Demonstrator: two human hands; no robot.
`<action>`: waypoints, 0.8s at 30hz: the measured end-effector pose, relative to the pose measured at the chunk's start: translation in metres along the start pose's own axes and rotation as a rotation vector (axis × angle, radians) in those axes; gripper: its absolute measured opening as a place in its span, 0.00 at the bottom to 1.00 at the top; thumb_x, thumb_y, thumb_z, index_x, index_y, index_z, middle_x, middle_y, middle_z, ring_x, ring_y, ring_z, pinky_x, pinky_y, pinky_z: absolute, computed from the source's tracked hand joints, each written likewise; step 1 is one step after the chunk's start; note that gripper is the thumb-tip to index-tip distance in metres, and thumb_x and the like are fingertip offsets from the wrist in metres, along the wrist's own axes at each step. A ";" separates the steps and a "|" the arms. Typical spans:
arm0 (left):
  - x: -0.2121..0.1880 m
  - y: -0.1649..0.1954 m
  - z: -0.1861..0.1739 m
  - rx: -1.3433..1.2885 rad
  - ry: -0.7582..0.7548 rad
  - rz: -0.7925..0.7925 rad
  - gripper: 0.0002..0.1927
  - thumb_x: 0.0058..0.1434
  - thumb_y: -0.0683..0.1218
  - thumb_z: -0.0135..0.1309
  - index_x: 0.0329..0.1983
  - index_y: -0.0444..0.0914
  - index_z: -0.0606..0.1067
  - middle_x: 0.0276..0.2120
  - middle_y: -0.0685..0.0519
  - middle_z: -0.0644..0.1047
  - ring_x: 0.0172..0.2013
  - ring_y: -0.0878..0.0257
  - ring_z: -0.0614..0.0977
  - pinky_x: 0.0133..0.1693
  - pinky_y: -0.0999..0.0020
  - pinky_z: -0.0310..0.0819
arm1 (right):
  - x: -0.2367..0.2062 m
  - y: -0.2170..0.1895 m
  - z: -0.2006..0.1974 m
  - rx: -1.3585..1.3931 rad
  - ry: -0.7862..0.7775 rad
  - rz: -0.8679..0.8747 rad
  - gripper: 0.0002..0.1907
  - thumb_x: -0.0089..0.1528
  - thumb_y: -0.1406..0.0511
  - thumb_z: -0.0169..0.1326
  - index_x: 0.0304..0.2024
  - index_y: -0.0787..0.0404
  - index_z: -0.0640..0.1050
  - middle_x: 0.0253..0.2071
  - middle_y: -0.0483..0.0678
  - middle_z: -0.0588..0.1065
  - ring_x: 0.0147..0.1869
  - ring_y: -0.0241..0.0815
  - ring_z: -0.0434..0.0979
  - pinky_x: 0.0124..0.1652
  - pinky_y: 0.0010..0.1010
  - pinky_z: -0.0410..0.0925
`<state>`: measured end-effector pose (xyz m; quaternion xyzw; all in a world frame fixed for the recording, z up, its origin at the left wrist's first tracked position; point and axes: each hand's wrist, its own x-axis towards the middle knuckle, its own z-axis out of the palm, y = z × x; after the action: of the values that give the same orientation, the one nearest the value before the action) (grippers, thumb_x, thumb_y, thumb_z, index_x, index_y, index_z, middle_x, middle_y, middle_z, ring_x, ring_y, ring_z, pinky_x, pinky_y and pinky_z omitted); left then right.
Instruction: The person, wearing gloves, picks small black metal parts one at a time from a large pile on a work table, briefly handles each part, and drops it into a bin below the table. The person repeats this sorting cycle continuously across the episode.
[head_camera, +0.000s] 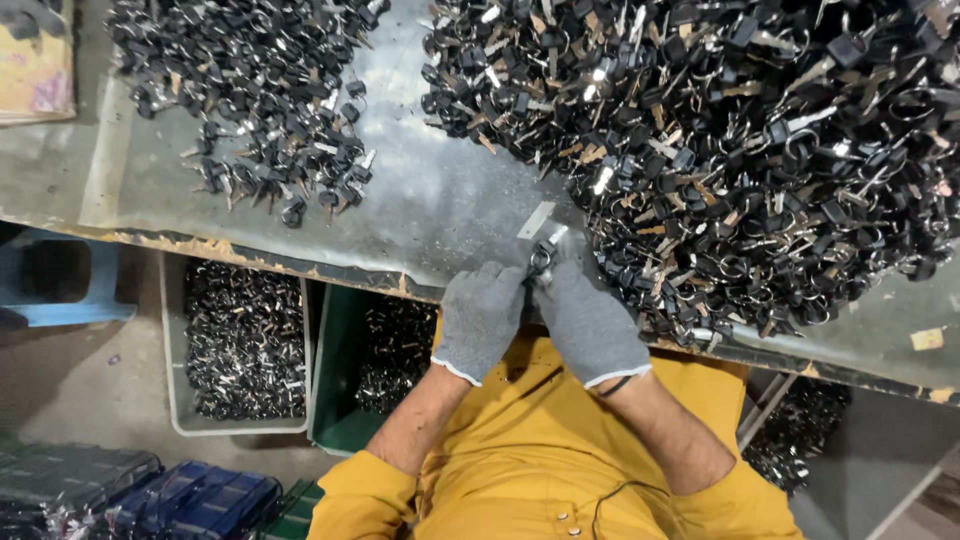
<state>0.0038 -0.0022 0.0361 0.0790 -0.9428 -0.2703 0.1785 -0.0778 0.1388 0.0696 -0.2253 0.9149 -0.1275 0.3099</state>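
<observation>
Left hand (480, 318): in a grey knitted glove with a white cuff, fingers curled and pinching the key ring from the left
Right hand (590, 325): same grey knit glove, fingers closed on the key ring from the right, touching the left hand's fingertips
Key ring (543, 258): small black-headed key on a thin metal ring, held between both hands at the near edge of the table, just beside the big heap
Big heap (740, 130): dense tangle of black plastic key heads, bright and brassy blades and wire rings, far right
Small heap (250, 90): looser scatter of the same keys, far left
Table (430, 190): dull grey metal sheet, scuffed, with a rusty chipped edge
Grey bin (240, 345): open plastic tub full of shiny keys, under the table, left
Green bin (345, 380): beside it, also holding keys
Sleeves (520, 470): mustard yellow cloth, pushed up the forearms
</observation>
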 end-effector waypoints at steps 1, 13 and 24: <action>-0.002 0.002 0.001 0.089 -0.010 0.010 0.03 0.59 0.40 0.57 0.35 0.41 0.76 0.28 0.48 0.77 0.30 0.48 0.80 0.34 0.53 0.70 | -0.004 0.001 0.001 -0.018 -0.031 -0.001 0.34 0.68 0.55 0.46 0.72 0.61 0.53 0.34 0.64 0.79 0.36 0.65 0.82 0.36 0.53 0.74; -0.014 -0.006 0.018 0.099 0.016 0.099 0.04 0.55 0.40 0.57 0.29 0.40 0.73 0.26 0.49 0.73 0.29 0.50 0.78 0.35 0.53 0.70 | -0.001 0.006 0.018 -0.114 0.048 -0.107 0.14 0.68 0.58 0.47 0.47 0.62 0.69 0.37 0.61 0.79 0.37 0.63 0.82 0.33 0.53 0.74; -0.018 -0.013 0.021 -0.016 0.029 0.078 0.04 0.54 0.41 0.57 0.32 0.40 0.73 0.27 0.49 0.74 0.30 0.50 0.78 0.35 0.54 0.69 | -0.009 0.010 0.018 -0.010 0.218 -0.243 0.12 0.66 0.58 0.49 0.44 0.60 0.73 0.37 0.62 0.80 0.39 0.65 0.82 0.36 0.53 0.74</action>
<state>0.0135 0.0017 0.0068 0.0449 -0.9403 -0.2695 0.2030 -0.0637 0.1500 0.0563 -0.3206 0.9097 -0.1834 0.1898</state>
